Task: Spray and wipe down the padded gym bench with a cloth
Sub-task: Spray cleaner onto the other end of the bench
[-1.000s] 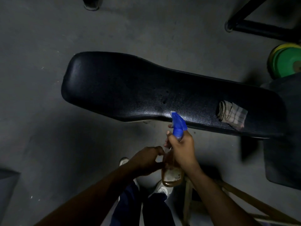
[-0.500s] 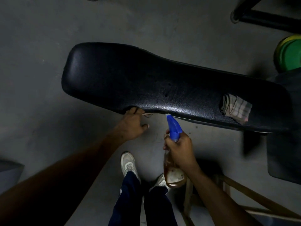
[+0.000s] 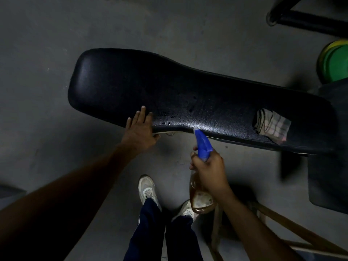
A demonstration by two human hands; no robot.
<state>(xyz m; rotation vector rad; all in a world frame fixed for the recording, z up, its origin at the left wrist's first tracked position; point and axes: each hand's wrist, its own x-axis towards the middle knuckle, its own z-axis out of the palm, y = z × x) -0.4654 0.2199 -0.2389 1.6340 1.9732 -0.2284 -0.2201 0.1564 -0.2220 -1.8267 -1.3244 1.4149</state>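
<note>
The black padded bench [image 3: 131, 87] stretches from left to right across the view, with wet droplets near its front edge. A folded checked cloth [image 3: 271, 125] lies on the pad towards its right end. My right hand [image 3: 211, 170] grips a spray bottle [image 3: 202, 144] with a blue trigger head and amber liquid, its nozzle pointing at the pad's near edge. My left hand [image 3: 139, 130] rests flat on the bench's front edge, fingers spread over the pad and nothing held.
Grey concrete floor surrounds the bench. A green and yellow weight plate [image 3: 335, 63] sits at the far right, a black metal frame [image 3: 305, 17] at the top right. A wooden stool frame [image 3: 282, 223] stands beside my right leg. My white shoes [image 3: 148, 189] are below the bench.
My left hand left the bottle, reached to the bench's front edge and now lies flat on the pad. The bottle in my right hand stayed aimed at the bench.
</note>
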